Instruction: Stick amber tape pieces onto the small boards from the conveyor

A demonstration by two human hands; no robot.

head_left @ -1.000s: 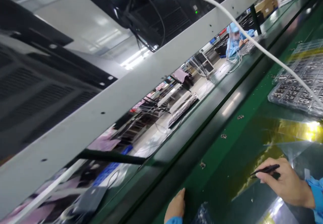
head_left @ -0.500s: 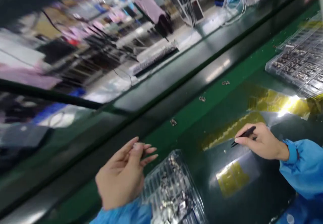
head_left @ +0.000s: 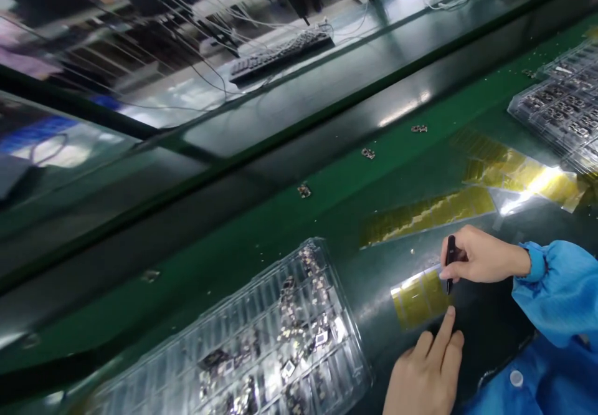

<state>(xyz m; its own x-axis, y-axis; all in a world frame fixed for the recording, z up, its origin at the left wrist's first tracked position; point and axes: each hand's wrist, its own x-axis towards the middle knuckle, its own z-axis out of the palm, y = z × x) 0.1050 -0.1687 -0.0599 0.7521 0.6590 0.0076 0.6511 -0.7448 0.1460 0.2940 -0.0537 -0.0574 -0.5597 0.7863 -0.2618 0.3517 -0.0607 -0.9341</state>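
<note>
Touching the near edge of the small yellow film sheet (head_left: 418, 300): left hand (head_left: 423, 371), fingers loosely apart, index tip on it, nothing gripped. Right hand (head_left: 483, 259) sits just past the sheet, pinched on black tweezers (head_left: 450, 265), tips down at its far corner. Clear parts tray (head_left: 261, 340) left of the sheet. Beyond the sheet, long yellow strip (head_left: 427, 214), then loose small parts (head_left: 304, 190) on the green belt (head_left: 233, 247). Second tray (head_left: 560, 103) far right.

The right hand (head_left: 479, 259) is held low with its fingers curled and pinched tight together, its arm (head_left: 555, 290) is bent in from the right side, and the left hand (head_left: 423, 374) is held just below it with fingers stretched out.
</note>
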